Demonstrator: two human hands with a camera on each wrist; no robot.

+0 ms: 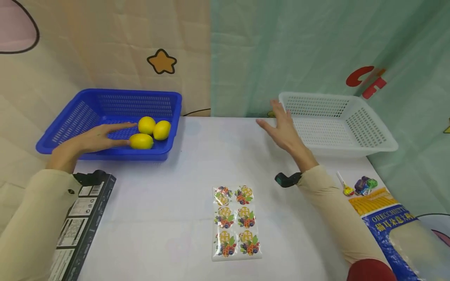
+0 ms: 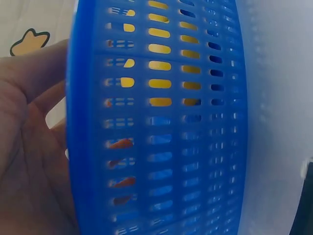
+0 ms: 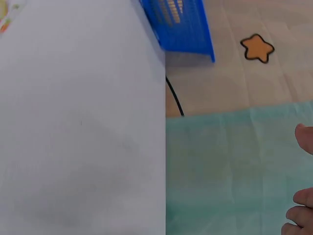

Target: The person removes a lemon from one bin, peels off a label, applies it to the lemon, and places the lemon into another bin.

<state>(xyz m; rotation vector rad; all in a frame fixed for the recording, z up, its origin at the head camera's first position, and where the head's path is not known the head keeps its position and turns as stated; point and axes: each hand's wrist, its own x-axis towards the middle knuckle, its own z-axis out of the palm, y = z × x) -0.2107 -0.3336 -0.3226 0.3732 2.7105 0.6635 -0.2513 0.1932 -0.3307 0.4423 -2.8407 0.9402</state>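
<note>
Three yellow lemons (image 1: 150, 132) lie in the right end of a blue slotted basket (image 1: 88, 113) at the table's back left. My left hand (image 1: 128, 134) reaches into the basket, fingers straight and holding nothing, fingertips just left of the lemons. In the left wrist view the basket wall (image 2: 161, 147) fills the frame, the lemons (image 2: 159, 83) show yellow through its slots, and my palm (image 2: 27, 147) is at the left. My right hand (image 1: 281, 125) hovers open beside the left rim of an empty white basket (image 1: 372, 144). Only its fingertips (image 3: 303, 198) show in the right wrist view.
A sheet of fruit-printed packets (image 1: 236, 220) lies at the table's front centre. A black box (image 1: 82, 226) sits under my left forearm. A blue bag of pasta (image 1: 390, 222) and wrapped lollipops (image 1: 363, 185) lie at the right edge. The white tabletop (image 1: 197, 168) lies between the baskets.
</note>
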